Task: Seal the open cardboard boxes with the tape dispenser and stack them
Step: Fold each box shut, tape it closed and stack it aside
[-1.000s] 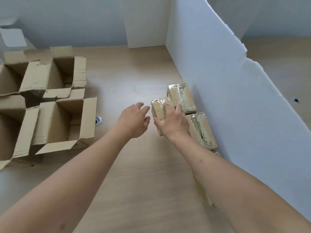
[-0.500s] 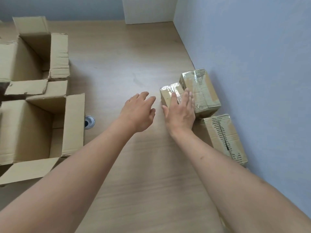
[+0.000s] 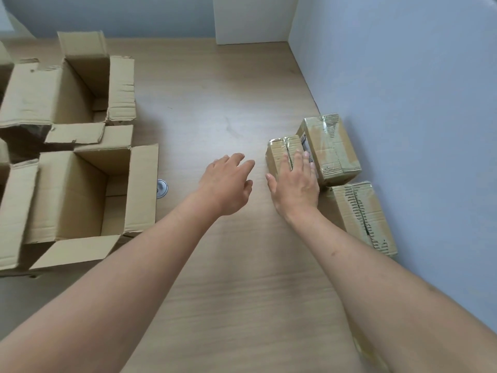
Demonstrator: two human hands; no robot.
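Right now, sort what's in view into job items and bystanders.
Job: open cardboard boxes; small taped box under the right hand; two other taped boxes; left hand.
Bystanders: white partition; metal grommet in the desk.

Bare forearms [image 3: 134,265] — no sleeves

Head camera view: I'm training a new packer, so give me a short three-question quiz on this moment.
1. True or false: the right hand rests flat on the small taped box.
2. How many taped boxes sit along the white wall? A) one B) three C) five
3. Fill in: the left hand holds ____.

Key: 1 true. 2 B: the small one, the larger taped box and the nearest taped box. 3 nothing; it hovers open beside the small box.
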